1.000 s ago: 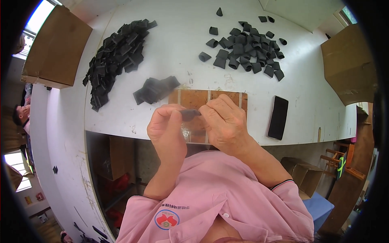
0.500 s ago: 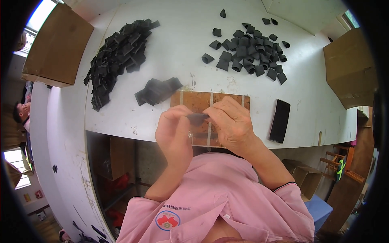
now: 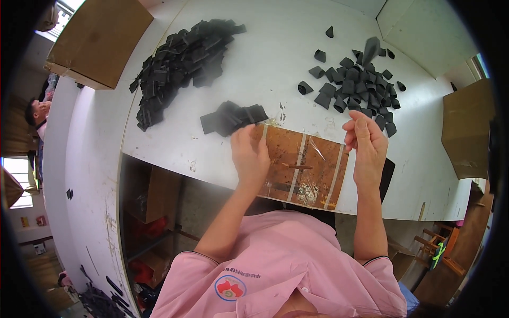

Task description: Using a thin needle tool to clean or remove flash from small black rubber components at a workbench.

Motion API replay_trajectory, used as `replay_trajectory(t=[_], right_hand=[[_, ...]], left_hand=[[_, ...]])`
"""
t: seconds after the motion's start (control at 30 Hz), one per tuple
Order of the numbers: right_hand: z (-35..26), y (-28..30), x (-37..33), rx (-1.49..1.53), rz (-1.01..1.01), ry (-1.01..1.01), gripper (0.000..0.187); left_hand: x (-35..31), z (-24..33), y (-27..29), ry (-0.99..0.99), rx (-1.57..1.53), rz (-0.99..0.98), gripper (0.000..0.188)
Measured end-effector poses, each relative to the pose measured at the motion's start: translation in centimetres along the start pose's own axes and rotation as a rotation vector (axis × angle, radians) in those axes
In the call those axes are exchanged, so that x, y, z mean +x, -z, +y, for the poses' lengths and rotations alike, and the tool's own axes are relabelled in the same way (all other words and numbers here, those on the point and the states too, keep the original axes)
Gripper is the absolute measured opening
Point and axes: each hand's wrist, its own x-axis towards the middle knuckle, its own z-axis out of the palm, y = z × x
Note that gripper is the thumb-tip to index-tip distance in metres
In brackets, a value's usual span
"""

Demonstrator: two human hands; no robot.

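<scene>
My left hand (image 3: pixel 251 156) is at the near edge of a small heap of flat black fabric-like pieces (image 3: pixel 228 120), fingers apart; whether its fingertips touch the heap I cannot tell. My right hand (image 3: pixel 367 148) is raised over the right edge of a brown board (image 3: pixel 281 146), its fingers loosely spread with nothing in them. Beyond it, a blurred black piece (image 3: pixel 371 50) appears in mid-air above a pile of folded, tube-like black pieces (image 3: pixel 351 87). Across the board run pale strips, and a thin brown stick-like thing (image 3: pixel 298 166) lies on it.
A large pile of flat black pieces (image 3: pixel 180 66) covers the table's (image 3: pixel 275 63) far left. Cardboard boxes stand at the left (image 3: pixel 101 42) and right (image 3: pixel 469 130). A dark phone (image 3: pixel 388 175) lies partly behind my right forearm. Another person (image 3: pixel 38 111) is at far left.
My hands have parted: the left moved to the small heap, the right moved right and let go of the black piece, now blurred over the far right pile. The view has shifted.
</scene>
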Motion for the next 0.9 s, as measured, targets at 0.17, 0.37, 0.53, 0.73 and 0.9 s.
replay_trajectory(t=[0.17, 0.37, 0.53, 0.73, 0.9], right_hand=[[1.4, -0.3, -5.4, -0.044, -0.218, -0.326, 0.022], [2.0, -0.9, -7.9, -0.309, -0.603, -0.141, 0.026], [2.0, -2.4, -8.1, 0.020, -0.612, -0.497, 0.035], [2.7, -3.4, -8.0, 0.439, -0.457, -0.734, 0.033], [3.0, -2.9, -8.6, 0.420, -0.560, -0.634, 0.022]], left_hand=[[3.8, -2.8, -2.4, 0.038, 0.338, -0.087, 0.026], [4.4, -3.9, -1.9, 0.044, 0.159, -0.188, 0.013], [0.9, -0.3, 2.8, -0.203, -0.329, -0.254, 0.022], [-3.4, 3.8, 6.4, -0.062, -0.605, -0.411, 0.022], [-4.6, 4.7, 6.0, 0.001, -0.704, -0.371, 0.027]])
